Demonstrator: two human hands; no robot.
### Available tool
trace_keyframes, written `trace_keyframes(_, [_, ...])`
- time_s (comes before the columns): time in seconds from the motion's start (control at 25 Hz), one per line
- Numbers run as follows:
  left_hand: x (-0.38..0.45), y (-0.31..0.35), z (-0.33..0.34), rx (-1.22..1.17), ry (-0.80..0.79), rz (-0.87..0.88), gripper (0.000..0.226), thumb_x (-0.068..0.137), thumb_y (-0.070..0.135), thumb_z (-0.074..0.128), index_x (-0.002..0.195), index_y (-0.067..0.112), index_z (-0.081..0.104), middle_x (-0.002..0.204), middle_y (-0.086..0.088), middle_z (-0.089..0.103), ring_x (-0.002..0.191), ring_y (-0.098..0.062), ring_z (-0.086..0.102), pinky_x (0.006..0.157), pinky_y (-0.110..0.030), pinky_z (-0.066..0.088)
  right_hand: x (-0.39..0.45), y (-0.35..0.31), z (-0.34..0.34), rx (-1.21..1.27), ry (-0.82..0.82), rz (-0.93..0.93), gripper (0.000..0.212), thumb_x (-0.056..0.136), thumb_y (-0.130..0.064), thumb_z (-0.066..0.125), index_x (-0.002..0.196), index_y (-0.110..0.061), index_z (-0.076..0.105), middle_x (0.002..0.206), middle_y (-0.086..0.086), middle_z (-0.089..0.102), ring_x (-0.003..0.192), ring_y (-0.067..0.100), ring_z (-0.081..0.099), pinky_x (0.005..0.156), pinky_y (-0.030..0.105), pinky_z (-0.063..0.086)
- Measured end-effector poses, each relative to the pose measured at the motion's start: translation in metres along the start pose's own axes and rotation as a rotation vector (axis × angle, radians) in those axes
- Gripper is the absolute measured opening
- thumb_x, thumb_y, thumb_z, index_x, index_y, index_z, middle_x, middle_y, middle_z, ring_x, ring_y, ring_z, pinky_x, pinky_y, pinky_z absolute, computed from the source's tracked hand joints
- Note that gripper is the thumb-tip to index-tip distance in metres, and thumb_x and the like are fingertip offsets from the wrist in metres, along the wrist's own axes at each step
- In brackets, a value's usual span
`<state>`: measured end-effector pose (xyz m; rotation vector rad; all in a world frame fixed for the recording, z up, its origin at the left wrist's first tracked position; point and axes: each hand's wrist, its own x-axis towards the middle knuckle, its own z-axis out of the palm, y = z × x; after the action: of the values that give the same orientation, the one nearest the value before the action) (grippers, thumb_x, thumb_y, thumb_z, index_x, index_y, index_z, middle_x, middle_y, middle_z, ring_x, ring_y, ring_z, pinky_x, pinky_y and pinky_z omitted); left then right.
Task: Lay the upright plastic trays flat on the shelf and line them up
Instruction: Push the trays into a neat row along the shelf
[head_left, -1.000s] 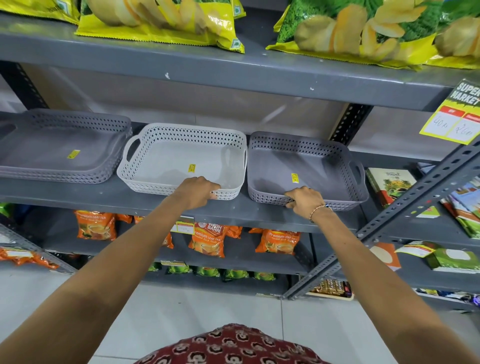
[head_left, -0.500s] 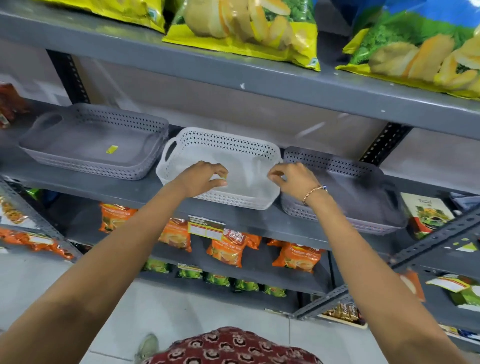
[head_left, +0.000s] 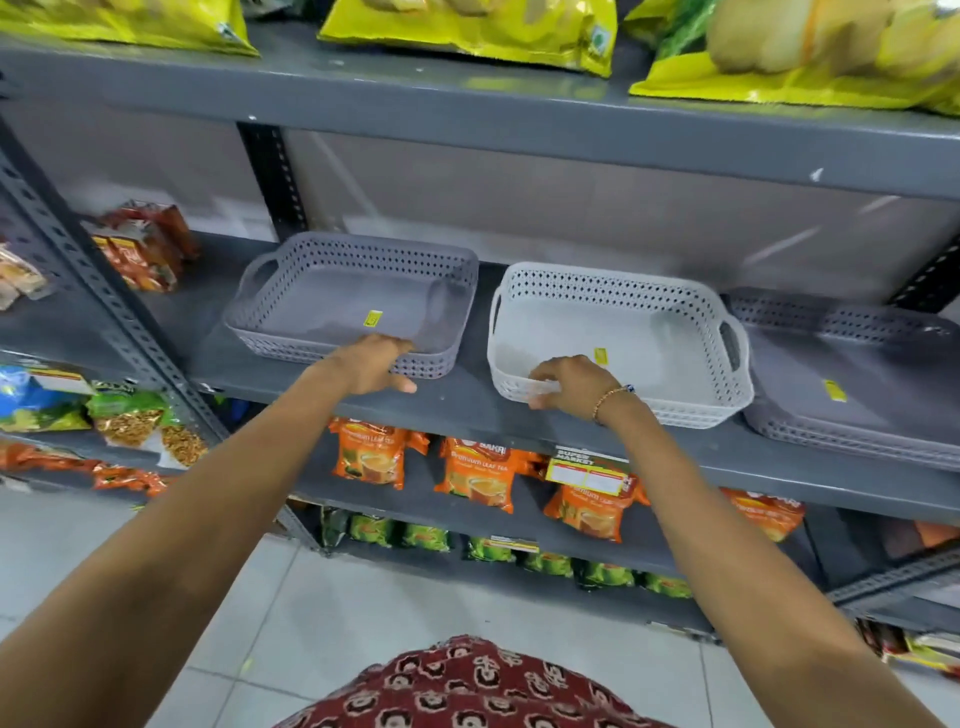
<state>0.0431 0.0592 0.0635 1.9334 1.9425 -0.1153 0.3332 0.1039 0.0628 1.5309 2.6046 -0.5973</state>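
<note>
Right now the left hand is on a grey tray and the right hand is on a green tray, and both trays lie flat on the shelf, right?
Almost. The right hand is on a white tray, not a green one, as the head view shows. The rest holds: the left hand is on a grey tray, and both lie flat on the shelf.

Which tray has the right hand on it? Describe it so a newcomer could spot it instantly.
Find the grey metal shelf just above the orange tea packets; three perforated trays lie flat along it. The right hand grips the front rim of the middle tray. It is the only white one, set between two grey trays.
</note>
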Motion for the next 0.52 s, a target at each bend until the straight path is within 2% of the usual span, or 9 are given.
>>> trace_keyframes(0.12, [0.005, -0.002, -0.001, 0.099, 0.048, 0.052, 0.038, 0.095, 0.027, 0.055, 0.129, 0.011, 0.052, 0.117, -0.024, 0.061, 0.110, -0.037, 0.057, 0.088, -0.041, 0.047, 0.003, -0.004, 0.012, -0.181, -0.006, 0.052, 0.039, 0.089, -0.026, 0.057, 0.128, -0.022, 0.054, 0.128, 0.014, 0.059, 0.118, 0.032, 0.052, 0.093, 0.038, 0.047])
trace_keyframes(0.2, [0.005, -0.004, -0.002, 0.189, 0.105, 0.084, 0.028, 0.097, 0.025, 0.053, 0.121, 0.012, 0.057, 0.110, -0.021, 0.065, 0.105, -0.035, 0.059, 0.081, -0.037, 0.046, 0.004, -0.006, 0.013, -0.220, 0.014, 0.060, 0.038, 0.090, -0.026, 0.055, 0.128, -0.023, 0.055, 0.127, 0.014, 0.060, 0.117, 0.032, 0.054, 0.091, 0.036, 0.048])
trace_keyframes(0.32, [0.006, -0.008, 0.006, 0.261, 0.131, 0.132, 0.025, 0.095, 0.021, 0.054, 0.119, 0.017, 0.059, 0.107, -0.016, 0.068, 0.105, -0.033, 0.061, 0.080, -0.035, 0.048, 0.004, -0.009, 0.012, -0.226, 0.018, 0.090, 0.037, 0.090, -0.028, 0.056, 0.126, -0.025, 0.057, 0.125, 0.014, 0.062, 0.114, 0.033, 0.055, 0.088, 0.037, 0.048])
trace_keyframes(0.52, [0.008, 0.006, 0.014, 0.251, 0.120, 0.226, 0.025, 0.096, 0.016, 0.053, 0.119, 0.011, 0.060, 0.102, -0.020, 0.069, 0.100, -0.033, 0.064, 0.082, -0.037, 0.052, 0.002, -0.012, 0.012, -0.205, 0.018, 0.119, 0.030, 0.088, -0.028, 0.058, 0.117, -0.026, 0.063, 0.118, 0.015, 0.065, 0.109, 0.034, 0.058, 0.084, 0.036, 0.049])
